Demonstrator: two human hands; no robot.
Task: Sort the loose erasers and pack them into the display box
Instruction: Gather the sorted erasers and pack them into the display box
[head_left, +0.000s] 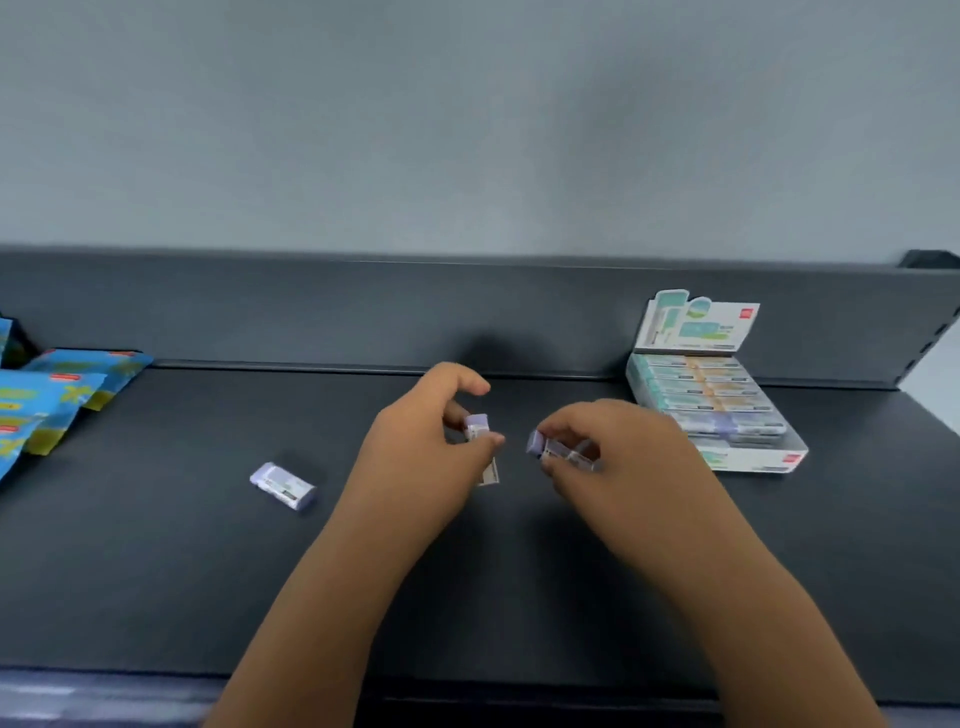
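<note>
Soft, rather dim light falls evenly from overhead, leaving a darker patch on the grey wall (467, 130). Diffuse shadows pool on the dark surface (156, 571) beneath the left grip (415, 447) and right grip (623, 457), and on the back panel (488, 338) behind them. The whole frame is soft: both grips are motion-smeared, print on the display box (748, 462) is unreadable, the near left edge streaks, and the back panel's top edge bows slightly

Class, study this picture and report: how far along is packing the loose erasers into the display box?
Done: the display box already holds several rows of erasers. In hand: the left hand pinches one purple eraser, the right hand grips a second eraser. Left: both go in the box, then the loose eraser lying on the shelf.
</note>
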